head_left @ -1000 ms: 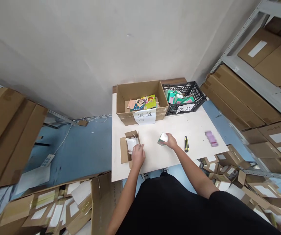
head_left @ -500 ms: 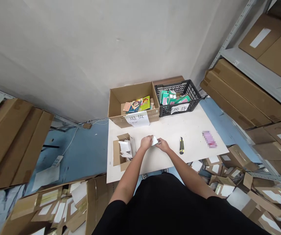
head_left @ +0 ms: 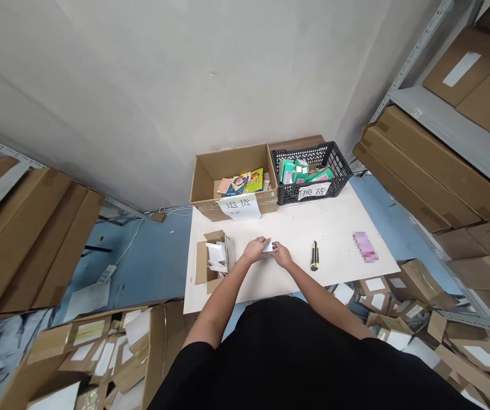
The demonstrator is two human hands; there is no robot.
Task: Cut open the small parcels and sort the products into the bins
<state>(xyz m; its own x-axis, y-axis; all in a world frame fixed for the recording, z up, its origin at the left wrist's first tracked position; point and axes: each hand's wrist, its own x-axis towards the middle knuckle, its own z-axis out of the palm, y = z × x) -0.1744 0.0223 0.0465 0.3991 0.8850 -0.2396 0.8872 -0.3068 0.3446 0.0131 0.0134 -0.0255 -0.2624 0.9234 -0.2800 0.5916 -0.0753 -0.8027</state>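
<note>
Over the middle of the white table (head_left: 288,222), my left hand (head_left: 254,249) grips a small white paper-like item (head_left: 268,246) from its left side. On the item's right side, my right hand (head_left: 281,254) has its fingers closed at the edge. Its exact kind is too small to make out. Left of my hands stands an opened small cardboard box (head_left: 201,263) with white paper (head_left: 217,256) inside. A black and yellow utility knife (head_left: 315,256) lies to the right of my right hand.
Behind are a labelled cardboard box (head_left: 211,208) holding booklets (head_left: 240,183) and a black plastic crate (head_left: 288,199) with green packets (head_left: 288,171). A pixelated pink item (head_left: 365,246) lies at the table's right. Parcels (head_left: 95,359) fill the floor on both sides.
The white item has turned a little in my hands, and my right hand has moved slightly closer to my left. The view has shifted slightly.
</note>
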